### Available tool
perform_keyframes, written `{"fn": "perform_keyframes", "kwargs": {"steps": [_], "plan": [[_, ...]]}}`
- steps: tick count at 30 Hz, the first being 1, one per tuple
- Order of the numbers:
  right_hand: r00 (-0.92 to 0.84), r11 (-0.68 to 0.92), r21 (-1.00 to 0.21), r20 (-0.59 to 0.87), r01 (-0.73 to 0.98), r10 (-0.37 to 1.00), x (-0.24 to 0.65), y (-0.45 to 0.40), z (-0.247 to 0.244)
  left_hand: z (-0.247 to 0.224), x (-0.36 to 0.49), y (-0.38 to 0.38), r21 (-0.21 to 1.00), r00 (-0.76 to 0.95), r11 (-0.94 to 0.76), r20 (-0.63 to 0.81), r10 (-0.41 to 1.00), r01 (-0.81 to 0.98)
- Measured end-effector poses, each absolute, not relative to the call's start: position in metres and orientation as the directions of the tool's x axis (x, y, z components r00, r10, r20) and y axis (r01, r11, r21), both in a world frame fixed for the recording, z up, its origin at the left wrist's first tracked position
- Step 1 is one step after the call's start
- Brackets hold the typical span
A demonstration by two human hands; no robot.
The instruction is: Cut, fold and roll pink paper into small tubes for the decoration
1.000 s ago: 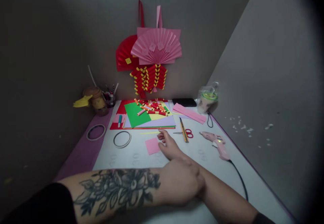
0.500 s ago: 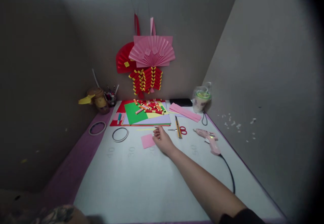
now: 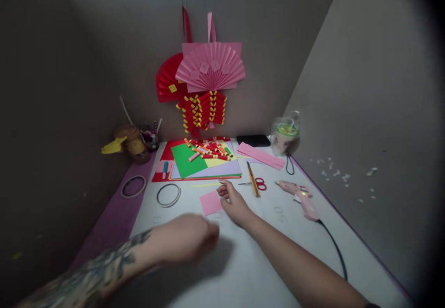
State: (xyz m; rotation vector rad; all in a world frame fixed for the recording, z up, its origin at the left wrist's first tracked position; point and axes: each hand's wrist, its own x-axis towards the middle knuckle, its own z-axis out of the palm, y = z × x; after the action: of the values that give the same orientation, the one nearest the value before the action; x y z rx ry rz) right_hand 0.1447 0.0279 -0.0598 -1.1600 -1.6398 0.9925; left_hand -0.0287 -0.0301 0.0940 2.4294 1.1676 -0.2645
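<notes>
A small pink paper square lies on the white table sheet. Beside its right edge rests my right hand, fingers loosely curled with gaps between them and nothing visible in them. Just behind the square is a thin yellow paper strip. Nearer to me, my left hand hovers above the sheet, blurred, its fingers turned away so that I cannot see whether they hold anything. A yellow cutter lies across red-handled scissors to the right.
Coloured paper sheets bear several small paper rolls. Pink strips and a glue gun lie on the right, tape rolls on the left. Cups stand at the back. Paper fans hang on the wall.
My left hand has come in from the lower left to the middle, over the sheet. My right hand stays by the pink square, its fingers slightly more spread. The view has shifted a little.
</notes>
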Motion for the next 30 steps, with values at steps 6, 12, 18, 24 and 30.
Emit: {"fn": "perform_keyframes", "kwargs": {"steps": [6, 12, 18, 24, 30], "plan": [[-0.104, 0.22, -0.951, 0.201, 0.219, 0.974, 0.146, 0.031, -0.063, 0.039, -0.041, 0.037, 0.174, 0.349, -0.325, -0.127, 0.929, 0.929], [-0.111, 0.178, -0.953, 0.154, 0.246, 0.982, 0.143, 0.031, -0.062, 0.038, -0.115, 0.091, 0.04, -0.004, -0.001, 0.127, 0.992, 0.999], [-0.111, 0.147, -0.96, 0.124, 0.238, 0.986, 0.142, 0.03, -0.059, 0.024, -0.153, 0.127, 0.177, -0.176, 0.183, -0.054, 0.983, 0.967], [-0.012, 0.192, -0.97, 0.192, 0.147, 0.981, 0.144, 0.028, -0.053, 0.065, -0.107, 0.092, 0.053, -0.111, 0.106, 0.102, 0.989, 0.993], [0.008, 0.298, -0.943, 0.302, 0.148, 0.953, 0.149, 0.025, -0.046, 0.039, -0.031, 0.033, 0.138, 0.402, -0.381, -0.203, 0.893, 0.914]]}}
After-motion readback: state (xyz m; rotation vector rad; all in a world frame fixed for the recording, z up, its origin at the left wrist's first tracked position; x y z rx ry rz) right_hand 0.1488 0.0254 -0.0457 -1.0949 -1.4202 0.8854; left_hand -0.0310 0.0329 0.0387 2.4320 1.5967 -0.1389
